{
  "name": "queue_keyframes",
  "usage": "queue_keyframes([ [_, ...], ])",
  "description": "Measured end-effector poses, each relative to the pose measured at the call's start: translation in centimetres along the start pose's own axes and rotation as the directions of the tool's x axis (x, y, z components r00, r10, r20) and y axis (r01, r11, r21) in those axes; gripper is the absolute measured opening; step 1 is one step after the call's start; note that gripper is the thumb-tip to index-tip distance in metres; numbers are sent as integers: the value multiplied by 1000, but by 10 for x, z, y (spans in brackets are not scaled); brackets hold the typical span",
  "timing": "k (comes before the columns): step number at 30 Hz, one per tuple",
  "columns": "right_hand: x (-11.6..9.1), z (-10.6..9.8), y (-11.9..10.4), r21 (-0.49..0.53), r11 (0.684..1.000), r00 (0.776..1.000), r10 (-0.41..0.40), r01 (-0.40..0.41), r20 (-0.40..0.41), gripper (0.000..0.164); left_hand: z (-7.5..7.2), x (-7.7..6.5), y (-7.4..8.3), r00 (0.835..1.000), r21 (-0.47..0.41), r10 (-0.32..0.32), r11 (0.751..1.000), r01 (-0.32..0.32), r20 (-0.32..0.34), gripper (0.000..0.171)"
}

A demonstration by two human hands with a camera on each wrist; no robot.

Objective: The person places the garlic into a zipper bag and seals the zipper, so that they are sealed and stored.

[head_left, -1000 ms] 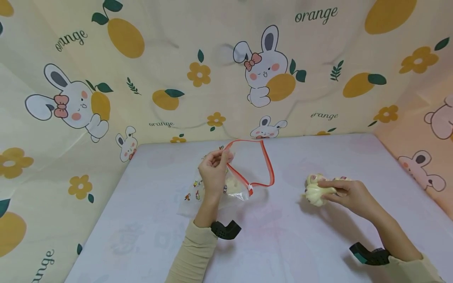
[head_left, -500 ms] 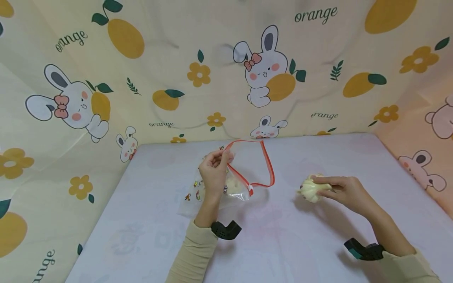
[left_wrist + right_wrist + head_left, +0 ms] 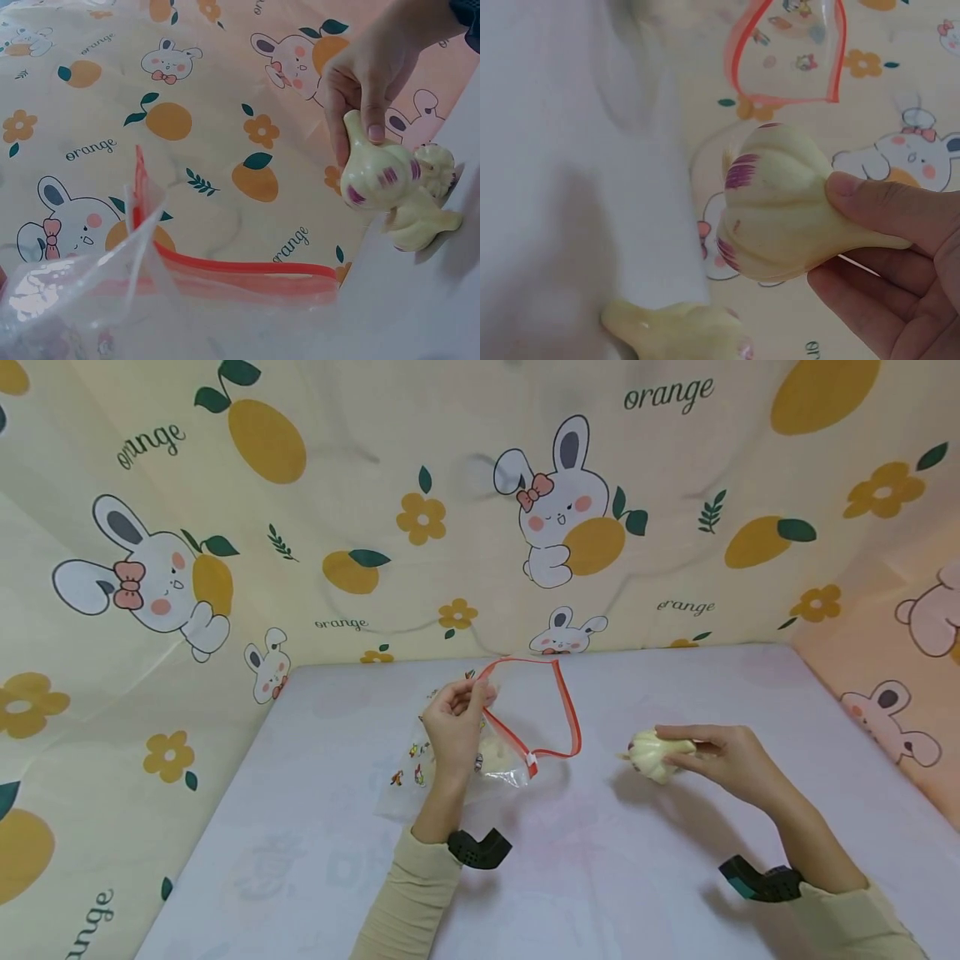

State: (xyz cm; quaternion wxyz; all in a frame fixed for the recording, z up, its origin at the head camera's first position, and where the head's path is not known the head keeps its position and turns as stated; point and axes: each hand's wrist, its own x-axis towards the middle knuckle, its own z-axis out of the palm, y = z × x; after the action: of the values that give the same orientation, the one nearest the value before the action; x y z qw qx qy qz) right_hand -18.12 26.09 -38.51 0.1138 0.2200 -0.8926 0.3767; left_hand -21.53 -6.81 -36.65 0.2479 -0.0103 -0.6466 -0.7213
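My left hand [image 3: 453,718] pinches the rim of a clear zip bag [image 3: 401,797] with a red zip edge and small printed figures. The bag's mouth gapes toward the right, its white slider [image 3: 532,759] at the near corner. Pale contents show through the plastic. Right of the bag, my right hand [image 3: 738,768] holds a cream garlic bulb [image 3: 776,202] with purple streaks by its neck, thumb on one side and fingers on the other. The bulb hangs above the table, its root end toward the bag, and casts a shadow below.
More garlic bulbs [image 3: 424,225] lie on the white table [image 3: 300,877] beyond the right hand, hidden behind it in the head view. One bulb [image 3: 679,334] shows low in the right wrist view. A printed cloth wall [image 3: 465,510] closes off the back and sides.
My right hand has moved a little left with the garlic bulb, away from the other bulbs. The bulb has turned so its root end points left. My left hand and the bag have stayed still.
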Motion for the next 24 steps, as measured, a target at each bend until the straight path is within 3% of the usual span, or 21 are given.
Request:
queue_keyframes([
  [11, 9, 3, -9, 15, 1000, 1000, -9, 9, -19, 32, 0, 0, 2, 1000, 5, -1, 1000, 1, -1, 20],
  [24, 14, 3, -15, -15, 999, 999, 35, -35, -20, 33, 1, -2, 4, 1000, 20, -5, 1000, 5, -5, 21],
])
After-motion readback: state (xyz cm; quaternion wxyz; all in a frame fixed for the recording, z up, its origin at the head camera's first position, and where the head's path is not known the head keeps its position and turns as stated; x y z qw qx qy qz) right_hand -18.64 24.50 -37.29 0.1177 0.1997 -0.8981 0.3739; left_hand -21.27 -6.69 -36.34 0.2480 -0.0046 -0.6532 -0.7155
